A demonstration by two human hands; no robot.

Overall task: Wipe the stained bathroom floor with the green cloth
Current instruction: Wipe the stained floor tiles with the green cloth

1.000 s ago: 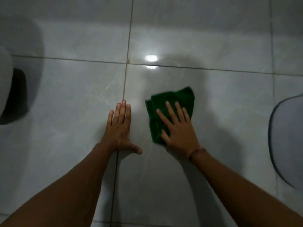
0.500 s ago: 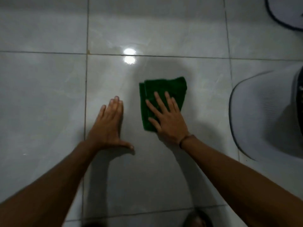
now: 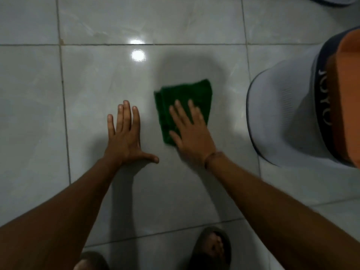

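The right hand lies flat with fingers spread on the near right part of the green cloth, pressing it to the tiled floor rather than gripping it, while the left hand rests open, palm down, on bare tile just left of the cloth, thumb stretched toward it. The folded cloth runs lengthwise away from the right palm, its far edge beyond the fingertips. Right of that hand stands a pale bucket with a dark band lettered "JOYO".
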